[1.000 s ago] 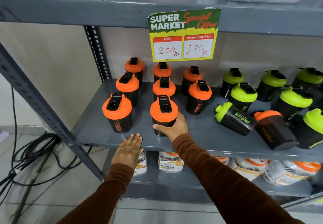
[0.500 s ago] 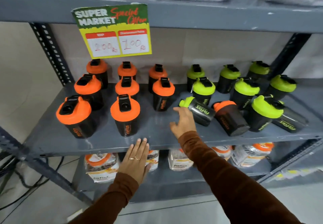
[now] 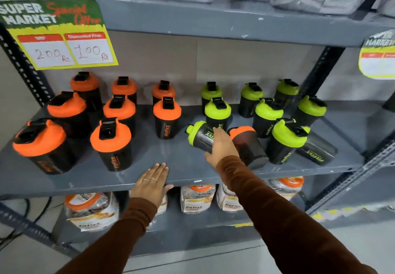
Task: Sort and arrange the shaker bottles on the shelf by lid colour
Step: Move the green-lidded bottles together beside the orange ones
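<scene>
right hand [image 3: 221, 145] out over the tipped green-lid bottle [image 3: 199, 134], fingers spread loose on its dark body, not closed around it. that bottle lies on its side mid-shelf [image 3: 181, 156], lid pointing left, just beside a toppled orange-lid bottle [image 3: 248, 145]. left hand [image 3: 152, 182] flat, fingers together, pressed on the shelf's front edge. upright orange lids [image 3: 111, 136] grouped left, upright green lids [image 3: 288, 134] right, and one more green bottle [image 3: 316, 149] lying down far right. price sign [image 3: 57, 36] hangs above.

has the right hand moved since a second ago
Yes: the right hand went rightward along the shelf, from the front orange-lidded bottle to the tipped green-lidded bottle.
</scene>
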Tool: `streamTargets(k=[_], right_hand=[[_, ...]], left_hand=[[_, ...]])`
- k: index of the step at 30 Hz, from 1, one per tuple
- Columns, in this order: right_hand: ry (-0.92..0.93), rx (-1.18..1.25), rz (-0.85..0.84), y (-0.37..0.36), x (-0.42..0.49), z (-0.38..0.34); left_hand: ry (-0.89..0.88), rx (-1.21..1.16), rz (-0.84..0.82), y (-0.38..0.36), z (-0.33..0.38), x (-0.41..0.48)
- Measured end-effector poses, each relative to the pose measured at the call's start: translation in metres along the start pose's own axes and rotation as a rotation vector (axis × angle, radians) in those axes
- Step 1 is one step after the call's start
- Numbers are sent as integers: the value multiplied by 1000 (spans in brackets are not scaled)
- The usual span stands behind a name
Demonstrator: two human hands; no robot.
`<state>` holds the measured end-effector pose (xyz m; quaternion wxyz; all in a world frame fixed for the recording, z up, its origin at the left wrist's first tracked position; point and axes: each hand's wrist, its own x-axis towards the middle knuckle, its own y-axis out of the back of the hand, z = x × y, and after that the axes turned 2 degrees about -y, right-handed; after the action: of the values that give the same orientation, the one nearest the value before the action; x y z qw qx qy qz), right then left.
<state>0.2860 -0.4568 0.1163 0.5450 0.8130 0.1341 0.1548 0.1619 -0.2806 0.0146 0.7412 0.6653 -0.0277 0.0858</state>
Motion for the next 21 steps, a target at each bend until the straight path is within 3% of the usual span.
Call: streamTargets(k=[8,16,21], right_hand=[[-37,-293,-15,-6,20,-7],[-83,-323,86,-17,23,-15],[-83,-294,19,-17,26,-16]], left_hand=[[5,35,17,7,0,2],[-1,26,4,10,0,2],[-4,36,-17,10,0,2]])
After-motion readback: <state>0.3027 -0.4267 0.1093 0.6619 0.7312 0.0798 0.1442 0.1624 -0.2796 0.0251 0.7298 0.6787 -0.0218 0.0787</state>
